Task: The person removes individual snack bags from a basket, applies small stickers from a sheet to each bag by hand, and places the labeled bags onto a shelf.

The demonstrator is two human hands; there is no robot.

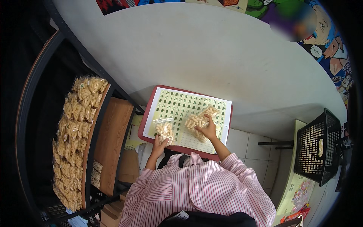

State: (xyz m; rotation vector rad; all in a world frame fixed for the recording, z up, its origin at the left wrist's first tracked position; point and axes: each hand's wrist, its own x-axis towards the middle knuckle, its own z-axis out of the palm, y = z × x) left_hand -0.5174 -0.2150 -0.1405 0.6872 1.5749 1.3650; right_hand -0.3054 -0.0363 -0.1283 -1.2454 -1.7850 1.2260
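My left hand holds a clear zip-top bag of pale, finger-shaped snack pieces by its lower part. The zip edge points away from me. To the right, my right hand grips another clear bag of the same pieces, thumb and fingers spread across it. More bagged pieces show beyond that hand, and some lie just under it; how many bags overlap there I cannot tell. Beneath both hands lies a sheet of small printed stickers, pale yellow with green marks, on a red-rimmed low table. Some sticker spots near me look bare.
At left, a dark-framed rack with wood shelves carries several filled snack bags. Cardboard boxes stand below. A black plastic crate sits on a side table at right. A white wall rises behind the table.
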